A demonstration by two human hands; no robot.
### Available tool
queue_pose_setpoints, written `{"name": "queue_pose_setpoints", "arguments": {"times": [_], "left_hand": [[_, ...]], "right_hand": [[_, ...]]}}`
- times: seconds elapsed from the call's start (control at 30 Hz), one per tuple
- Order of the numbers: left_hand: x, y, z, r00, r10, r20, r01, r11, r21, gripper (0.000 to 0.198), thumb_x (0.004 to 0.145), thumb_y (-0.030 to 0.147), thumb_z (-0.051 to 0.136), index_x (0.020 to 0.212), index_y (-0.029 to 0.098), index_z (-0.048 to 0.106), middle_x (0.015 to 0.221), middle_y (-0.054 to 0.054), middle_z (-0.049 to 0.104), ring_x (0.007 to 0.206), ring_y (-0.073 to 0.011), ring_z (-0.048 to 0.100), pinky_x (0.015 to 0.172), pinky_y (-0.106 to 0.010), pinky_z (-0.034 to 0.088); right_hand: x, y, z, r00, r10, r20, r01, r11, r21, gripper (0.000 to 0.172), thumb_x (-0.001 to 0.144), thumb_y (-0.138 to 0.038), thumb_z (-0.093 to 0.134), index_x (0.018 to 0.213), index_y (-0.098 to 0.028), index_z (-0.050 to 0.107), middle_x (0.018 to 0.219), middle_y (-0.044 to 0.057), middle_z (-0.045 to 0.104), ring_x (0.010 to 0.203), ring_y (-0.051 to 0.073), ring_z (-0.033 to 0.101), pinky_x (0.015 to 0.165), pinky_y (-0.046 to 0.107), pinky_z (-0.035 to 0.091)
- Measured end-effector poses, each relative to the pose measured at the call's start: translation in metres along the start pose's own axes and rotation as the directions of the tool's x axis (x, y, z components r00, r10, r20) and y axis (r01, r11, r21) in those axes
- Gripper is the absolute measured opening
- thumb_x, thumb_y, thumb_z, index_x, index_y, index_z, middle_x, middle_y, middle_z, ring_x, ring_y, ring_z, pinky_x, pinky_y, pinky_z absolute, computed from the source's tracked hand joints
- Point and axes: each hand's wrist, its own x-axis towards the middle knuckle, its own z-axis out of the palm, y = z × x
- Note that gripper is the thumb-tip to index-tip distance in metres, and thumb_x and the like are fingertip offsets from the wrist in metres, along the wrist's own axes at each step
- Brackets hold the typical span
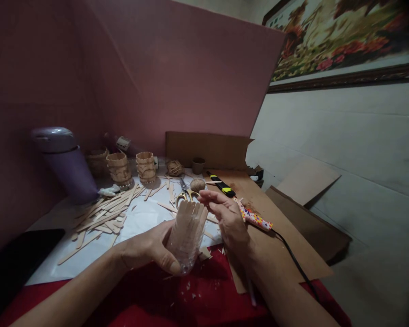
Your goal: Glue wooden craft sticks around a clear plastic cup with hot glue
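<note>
My left hand (157,247) is wrapped round a clear plastic cup or cut-off bottle (182,254), tilted toward me. Flat wooden craft sticks (191,213) stand side by side along its wall and reach its rim. Beside that rim, on the right, my right hand (226,218) is raised with its fingers loosely bent and apart; I see nothing held in it. Gold-handled scissors (187,195) lie just behind the cup. A flower-patterned glue gun (255,218) with a black cord rests to the right of my right hand.
Loose craft sticks (105,213) are heaped on white paper at left. Two stick-covered cups (146,167) stand behind, near a purple bottle (68,168). Twine balls (197,184), a small brown pot (198,165) and a black-yellow cutter (221,184) lie farther back. Cardboard (286,245) covers the right.
</note>
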Motion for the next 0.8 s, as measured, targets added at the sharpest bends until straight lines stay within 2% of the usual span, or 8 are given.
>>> {"name": "queue_pose_setpoints", "arguments": {"times": [0.1,0.17,0.3,0.37,0.47,0.53,0.67,0.8], "left_hand": [[-0.001,0.002,-0.005,0.997,-0.075,0.031,0.074,0.997,0.034,0.062,0.053,0.02,0.085,0.112,0.015,0.068,0.096,-0.004,0.068,0.082,-0.0161,0.058,0.07,-0.024,0.043],[-0.001,0.001,-0.007,0.993,-0.111,0.028,0.109,0.992,0.067,0.062,0.053,0.02,0.085,0.113,0.015,0.068,0.099,-0.004,0.068,0.085,-0.0165,0.057,0.073,-0.024,0.043],[0.0,0.0,-0.009,0.988,-0.147,0.045,0.143,0.986,0.087,0.058,0.055,0.015,0.083,0.11,0.017,0.069,0.095,-0.002,0.067,0.08,-0.0147,0.055,0.07,-0.023,0.042],[0.0,-0.001,-0.009,0.987,-0.148,0.066,0.143,0.986,0.086,0.056,0.055,0.013,0.082,0.109,0.018,0.069,0.092,-0.001,0.066,0.078,-0.0134,0.053,0.068,-0.022,0.042],[0.001,0.0,-0.01,0.984,-0.16,0.074,0.152,0.983,0.105,0.058,0.055,0.011,0.082,0.111,0.019,0.068,0.092,0.0,0.065,0.078,-0.0128,0.053,0.068,-0.022,0.042],[0.001,0.0,-0.009,0.984,-0.165,0.07,0.156,0.98,0.119,0.059,0.054,0.01,0.081,0.111,0.019,0.068,0.092,0.001,0.064,0.078,-0.0127,0.052,0.068,-0.022,0.042],[0.003,0.002,-0.008,0.983,-0.172,0.063,0.163,0.978,0.134,0.058,0.053,0.009,0.082,0.108,0.02,0.068,0.088,0.002,0.062,0.076,-0.0118,0.051,0.067,-0.021,0.041],[0.003,0.001,-0.008,0.978,-0.202,0.048,0.191,0.967,0.169,0.057,0.054,0.017,0.084,0.108,0.02,0.067,0.09,0.001,0.062,0.077,-0.0128,0.051,0.067,-0.022,0.042]], "right_hand": [[0.001,-0.01,-0.007,0.979,0.101,0.179,-0.102,0.995,-0.002,0.038,0.076,-0.036,0.067,0.109,-0.019,0.069,0.108,0.008,0.07,0.104,0.021,0.063,0.092,0.036,0.046],[0.001,-0.014,-0.011,0.946,0.185,0.266,-0.174,0.983,-0.064,0.049,0.069,-0.035,0.077,0.113,-0.02,0.064,0.112,0.007,0.067,0.107,0.022,0.06,0.095,0.037,0.045],[0.002,-0.017,-0.012,0.89,0.288,0.354,-0.19,0.939,-0.286,0.067,0.059,-0.03,0.085,0.119,-0.021,0.056,0.112,0.007,0.06,0.101,0.022,0.058,0.085,0.037,0.048],[0.0,-0.017,-0.011,0.883,0.295,0.365,-0.158,0.919,-0.36,0.067,0.061,-0.028,0.083,0.121,-0.021,0.054,0.111,0.007,0.059,0.098,0.021,0.059,0.082,0.037,0.048],[-0.004,-0.018,-0.006,0.899,0.276,0.34,-0.112,0.896,-0.43,0.062,0.063,-0.019,0.077,0.12,-0.019,0.054,0.105,0.004,0.061,0.096,0.02,0.06,0.084,0.037,0.048],[-0.006,-0.019,-0.002,0.909,0.265,0.322,-0.102,0.89,-0.445,0.06,0.063,-0.013,0.074,0.119,-0.018,0.055,0.1,0.003,0.061,0.094,0.019,0.06,0.084,0.035,0.048],[-0.01,-0.023,0.004,0.92,0.259,0.295,-0.098,0.879,-0.466,0.054,0.065,-0.007,0.064,0.117,-0.018,0.056,0.09,0.0,0.06,0.084,0.016,0.058,0.073,0.03,0.046],[-0.011,-0.025,0.007,0.932,0.236,0.274,-0.082,0.876,-0.474,0.053,0.065,-0.003,0.06,0.116,-0.017,0.056,0.084,-0.002,0.058,0.079,0.014,0.057,0.069,0.028,0.045]]}}
